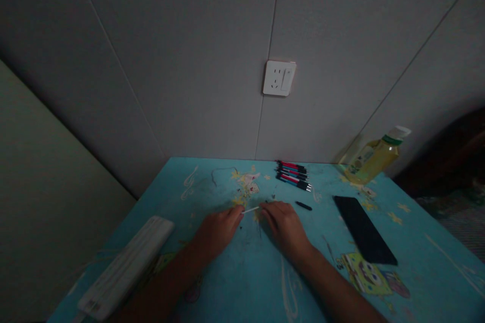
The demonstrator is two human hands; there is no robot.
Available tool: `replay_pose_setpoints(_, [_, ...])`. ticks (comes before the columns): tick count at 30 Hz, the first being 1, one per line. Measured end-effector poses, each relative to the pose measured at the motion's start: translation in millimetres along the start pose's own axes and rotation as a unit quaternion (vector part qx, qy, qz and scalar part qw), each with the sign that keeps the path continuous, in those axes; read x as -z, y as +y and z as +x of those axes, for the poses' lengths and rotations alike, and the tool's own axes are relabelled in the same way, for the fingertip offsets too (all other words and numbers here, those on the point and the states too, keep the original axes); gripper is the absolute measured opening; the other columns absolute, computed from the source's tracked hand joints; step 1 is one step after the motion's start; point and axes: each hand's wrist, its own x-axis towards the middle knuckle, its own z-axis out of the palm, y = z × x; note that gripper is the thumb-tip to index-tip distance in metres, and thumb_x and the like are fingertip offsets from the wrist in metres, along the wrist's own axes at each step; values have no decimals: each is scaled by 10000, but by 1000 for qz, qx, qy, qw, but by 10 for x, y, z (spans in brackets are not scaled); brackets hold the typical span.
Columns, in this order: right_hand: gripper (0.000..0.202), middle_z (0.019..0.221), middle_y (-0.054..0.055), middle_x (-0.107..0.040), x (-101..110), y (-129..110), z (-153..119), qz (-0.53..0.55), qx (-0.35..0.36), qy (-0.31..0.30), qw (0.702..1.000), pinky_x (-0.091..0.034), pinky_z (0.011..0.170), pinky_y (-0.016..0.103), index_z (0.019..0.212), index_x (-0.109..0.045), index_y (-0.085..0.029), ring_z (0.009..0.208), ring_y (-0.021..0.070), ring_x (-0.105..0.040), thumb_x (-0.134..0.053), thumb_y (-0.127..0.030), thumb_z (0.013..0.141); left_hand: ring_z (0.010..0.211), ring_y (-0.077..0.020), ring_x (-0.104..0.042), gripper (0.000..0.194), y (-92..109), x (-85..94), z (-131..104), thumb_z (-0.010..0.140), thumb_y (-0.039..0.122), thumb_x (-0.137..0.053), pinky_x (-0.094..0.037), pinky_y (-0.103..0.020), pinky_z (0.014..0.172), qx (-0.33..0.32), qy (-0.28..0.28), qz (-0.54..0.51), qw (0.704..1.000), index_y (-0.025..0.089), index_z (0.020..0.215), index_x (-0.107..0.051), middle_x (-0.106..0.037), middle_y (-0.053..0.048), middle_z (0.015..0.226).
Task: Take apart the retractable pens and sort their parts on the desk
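Observation:
Between my two hands stretches a thin white rod [250, 209], shaped like a pen refill. My left hand [220, 229] is closed, pinching the rod's left end between thumb and fingers. At the other end, the fingertips of my right hand [283, 224] are drawn together around the tip; what else they may hold is too small to make out. A short black pen part [303, 206] lies just right of my right hand. Farther back, several red, blue and black pens [293, 175] lie side by side in a row.
A white power strip [127, 267] lies at the left, beside my left forearm. On the right are a flat black rectangular object [364, 229] and a bottle of yellow liquid [373, 157] near the wall. The patterned blue tablecloth [250, 272] meets the grey wall, which carries a socket [279, 78].

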Motion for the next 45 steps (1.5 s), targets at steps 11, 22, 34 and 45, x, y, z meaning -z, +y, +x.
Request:
replay_pose_setpoints(11, [284, 1020, 93, -718, 91, 366, 51, -32, -155, 49, 986, -461, 859, 312, 1108, -675, -171, 918, 211, -656, -443, -282, 987, 768, -175, -655, 243, -47, 13, 6, 1023, 356, -335, -443, -260, 691, 42, 90, -93, 991, 220, 981, -532, -668, -24, 855])
replay_pose_setpoints(22, [221, 921, 89, -718, 59, 472, 33, -93, -174, -6, 980, -437, 819, 294, 965, -719, -195, 877, 215, -654, -508, -253, 942, 594, -119, -513, 262, 24, 74, 10, 1014, 390, -347, -368, -243, 619, 40, 113, -248, 961, 213, 857, -460, -485, 59, 657])
replay_pose_setpoints(34, [208, 956, 76, -710, 93, 508, 26, -84, -172, -10, 981, -438, 830, 286, 1014, -707, -195, 894, 206, -640, -517, -219, 934, 760, -145, -578, 258, 30, 24, -28, 1025, 355, -346, -432, -260, 732, -30, 93, -188, 977, 204, 896, -510, -591, -1, 814])
replay_pose_setpoints(45, [317, 1066, 89, -672, -71, 474, 46, -51, -127, -10, 991, -441, 916, 302, 1259, -618, -224, 997, 218, -616, -497, -256, 967, 743, -143, -632, 299, 72, -10, -45, 1026, 337, -387, -451, -251, 684, -122, 46, -25, 991, 208, 942, -643, -639, -22, 804])
